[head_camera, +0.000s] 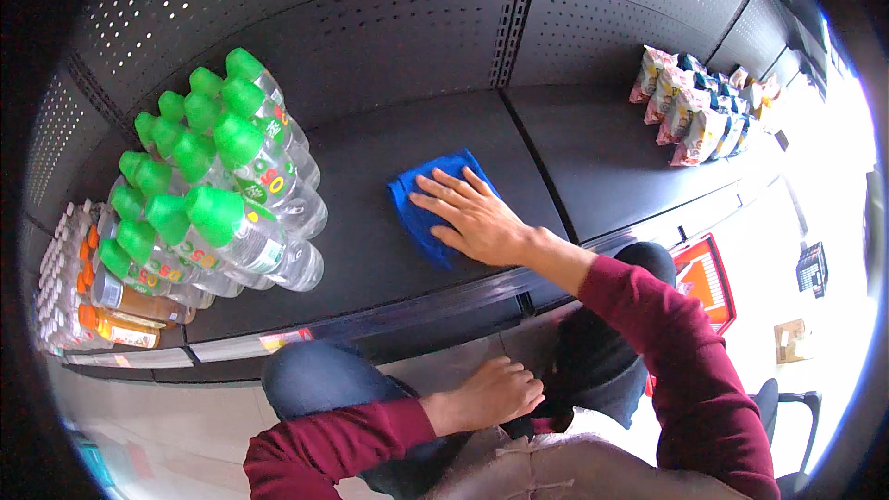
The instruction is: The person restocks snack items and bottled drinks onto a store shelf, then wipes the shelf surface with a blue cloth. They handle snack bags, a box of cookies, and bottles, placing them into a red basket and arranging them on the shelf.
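Observation:
A blue cloth (424, 212) lies spread on the dark metal shelf (368, 132). My right hand (479, 222) rests palm down on top of it, fingers apart, covering the cloth's right part. Over my lap, between the knees, my left hand (489, 392) is loosely curled into a fist, and nothing shows in it. To the left of the cloth stand several rows of clear plastic bottles with green caps (257, 201), with bare shelf between them and the cloth.
More bottles with orange caps (132, 316) fill the far left. Snack bags (694, 114) stand at the right of the shelf. Perforated back panels (417, 7) rise behind. A red shopping basket (708, 285), a cardboard box (790, 340) and a dark crate (811, 269) are on the right-hand floor.

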A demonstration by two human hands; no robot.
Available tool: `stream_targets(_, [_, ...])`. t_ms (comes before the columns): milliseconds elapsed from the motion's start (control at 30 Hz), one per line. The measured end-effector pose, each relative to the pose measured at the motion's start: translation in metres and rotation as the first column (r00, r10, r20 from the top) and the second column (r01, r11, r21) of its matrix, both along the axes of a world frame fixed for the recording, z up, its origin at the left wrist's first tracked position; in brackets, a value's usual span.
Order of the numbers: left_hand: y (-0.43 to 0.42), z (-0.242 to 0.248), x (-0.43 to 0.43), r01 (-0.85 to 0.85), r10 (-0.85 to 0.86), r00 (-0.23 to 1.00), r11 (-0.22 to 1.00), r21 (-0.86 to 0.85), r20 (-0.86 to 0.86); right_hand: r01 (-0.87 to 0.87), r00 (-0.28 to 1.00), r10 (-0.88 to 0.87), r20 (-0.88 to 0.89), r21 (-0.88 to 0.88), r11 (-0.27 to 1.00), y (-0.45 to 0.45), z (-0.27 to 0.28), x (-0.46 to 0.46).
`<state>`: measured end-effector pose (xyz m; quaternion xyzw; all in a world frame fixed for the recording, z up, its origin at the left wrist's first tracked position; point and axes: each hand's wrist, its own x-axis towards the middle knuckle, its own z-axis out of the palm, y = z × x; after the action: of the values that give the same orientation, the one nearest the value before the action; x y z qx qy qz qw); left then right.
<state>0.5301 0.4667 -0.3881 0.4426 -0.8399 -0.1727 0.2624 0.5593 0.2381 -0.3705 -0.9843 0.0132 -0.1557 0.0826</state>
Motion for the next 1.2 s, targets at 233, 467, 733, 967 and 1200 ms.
stream_targets(233, [-0.014,-0.016,0.017,-0.107,0.107,0.994,0.994,0.031,-0.01,0.166,0.984,-0.167,-0.058,-0.017,0.986,-0.066,-0.001,0.062])
stream_targets(467, [-0.018,-0.015,0.022,-0.098,0.1,0.995,0.983,0.158,-0.008,0.265,0.961,-0.263,-0.082,0.006,0.964,-0.116,0.004,-0.013])
stream_targets(733, [-0.012,0.003,0.015,-0.06,0.063,0.998,0.984,0.17,-0.011,0.221,0.95,-0.212,-0.228,0.018,0.975,-0.085,0.029,-0.176])
stream_targets(967, [-0.027,0.01,0.015,-0.011,0.058,0.99,0.941,0.337,-0.13,0.243,0.955,-0.239,-0.174,-0.001,0.97,-0.114,0.018,-0.142])
stream_targets(1200, [-0.038,-0.017,0.037,-0.111,0.138,0.99,0.865,0.49,-0.019,0.387,0.918,-0.388,-0.079,-0.026,0.922,-0.187,-0.002,-0.053])
